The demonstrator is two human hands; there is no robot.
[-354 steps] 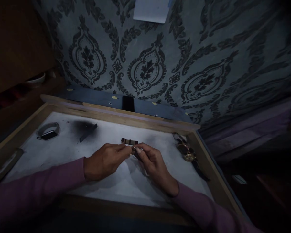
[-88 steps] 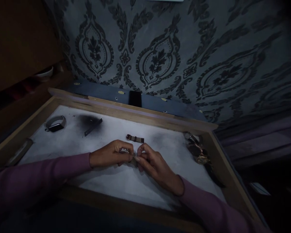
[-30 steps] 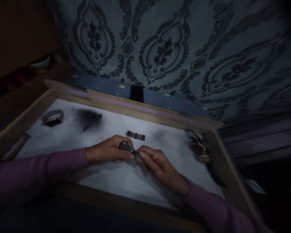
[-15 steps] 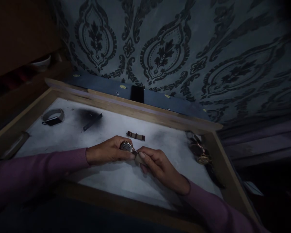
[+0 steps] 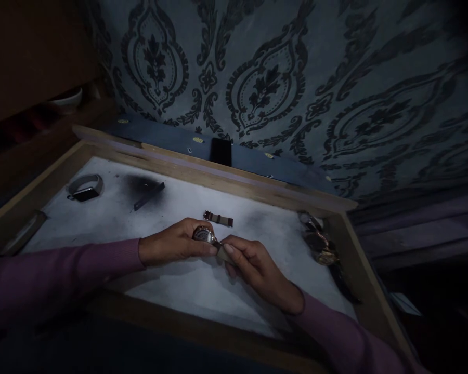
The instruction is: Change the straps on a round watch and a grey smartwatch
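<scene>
My left hand (image 5: 177,241) is closed round a round metal watch case (image 5: 204,235), its back facing up. On the right side of the case, my right hand (image 5: 253,265) pinches a light brown watch strap (image 5: 225,254) between thumb and fingers. The strap's inner end meets the case near my left thumb; the exact joint is too small and dark to make out. Just beyond my hands, a separate short strap piece with a buckle (image 5: 218,218) lies on the white surface.
A wooden-rimmed tray (image 5: 218,175) surrounds the white surface. Inside it are a smartwatch (image 5: 85,193) and a dark flat strip (image 5: 149,197) on the left, and several watches (image 5: 326,255) along the right side. Behind the rim lies a black phone (image 5: 221,151) on blue cloth.
</scene>
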